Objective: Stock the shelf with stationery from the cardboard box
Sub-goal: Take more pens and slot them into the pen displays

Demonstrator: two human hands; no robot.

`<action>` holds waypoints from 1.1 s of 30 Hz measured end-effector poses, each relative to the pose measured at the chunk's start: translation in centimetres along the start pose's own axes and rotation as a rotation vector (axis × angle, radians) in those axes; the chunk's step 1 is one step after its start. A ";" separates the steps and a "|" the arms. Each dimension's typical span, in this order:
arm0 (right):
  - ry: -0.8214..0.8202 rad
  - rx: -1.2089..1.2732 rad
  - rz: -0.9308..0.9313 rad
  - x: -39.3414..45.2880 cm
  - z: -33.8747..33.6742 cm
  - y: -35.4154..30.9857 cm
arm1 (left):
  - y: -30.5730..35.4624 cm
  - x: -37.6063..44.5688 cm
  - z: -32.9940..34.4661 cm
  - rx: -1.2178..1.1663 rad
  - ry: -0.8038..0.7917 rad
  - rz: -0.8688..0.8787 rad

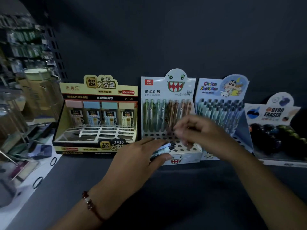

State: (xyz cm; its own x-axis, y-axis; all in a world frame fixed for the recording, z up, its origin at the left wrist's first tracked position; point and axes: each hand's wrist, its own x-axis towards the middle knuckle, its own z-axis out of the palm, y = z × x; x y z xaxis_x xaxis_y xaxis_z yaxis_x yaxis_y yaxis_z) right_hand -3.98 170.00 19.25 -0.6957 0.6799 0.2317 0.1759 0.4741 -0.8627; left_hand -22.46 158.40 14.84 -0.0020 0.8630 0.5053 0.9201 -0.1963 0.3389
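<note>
Pencils [165, 147], a small bundle of mechanical ones with black tips, are lying across my left hand [141, 156], fingers curled under and thumb pinning them from the front, just before the front edge of the monster-face display box [167, 90] at the middle of the shelf [166, 188]. I am holding the bundle low and close to the perforated tray so the other hand has a short trip from supply to hole. My right hand [197, 131] is hovering over the tray's rows of holes, wrist raised and fingertips drawn together pointing down; it is motion-blurred, so I cannot tell whether it is pinching a single pencil or nothing. Green and brown pencils are already standing in the back rows, while the front holes are showing open, so I judge the refill is partly done. The lead-refill box [98, 113] is standing to the left, touching or nearly touching the monster box, and the cartoon pencil display [221, 103] and the gyro eraser box [275, 128] are sitting to the right along the shelf's back. The cardboard source box is not showing here.
</note>
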 end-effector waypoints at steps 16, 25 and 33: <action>-0.106 0.030 -0.028 -0.1 0.4 0.1 | 0.7 0.0 0.0 -0.138 0.007 -0.057; 0.254 0.917 -0.134 -1.8 -7.0 -1.6 | 1.9 0.3 -0.9 0.061 0.072 0.000; 0.482 0.523 -0.168 -3.8 -16.0 0.6 | 11.4 5.6 5.0 0.045 -0.118 0.256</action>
State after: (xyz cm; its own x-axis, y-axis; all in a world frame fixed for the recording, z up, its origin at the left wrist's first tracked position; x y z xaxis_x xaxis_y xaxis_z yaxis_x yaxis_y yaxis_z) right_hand 9.91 176.66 25.02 -0.2794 0.8491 0.4483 -0.3458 0.3466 -0.8720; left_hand -9.97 163.36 17.58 0.2761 0.8368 0.4728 0.9012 -0.3963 0.1751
